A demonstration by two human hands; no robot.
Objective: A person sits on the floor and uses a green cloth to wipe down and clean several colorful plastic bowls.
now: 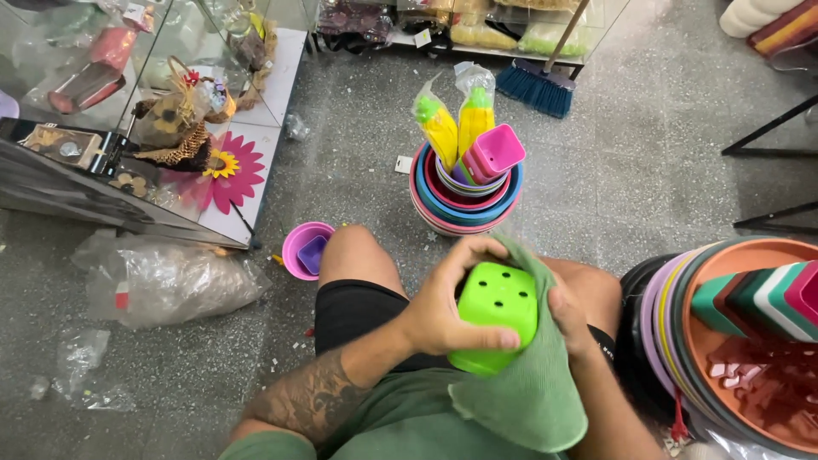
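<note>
Green pot [497, 300], bottom up, sits gripped in your left hand [443, 311] while your right hand [569, 319] presses the green cloth [532, 383] against it; turn it to wipe another side.

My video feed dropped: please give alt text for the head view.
Left hand grips a lime-green square plastic pot, holed base up, while right hand presses a green cloth against it. Nested coloured round pots stand on the grey floor ahead.
</note>
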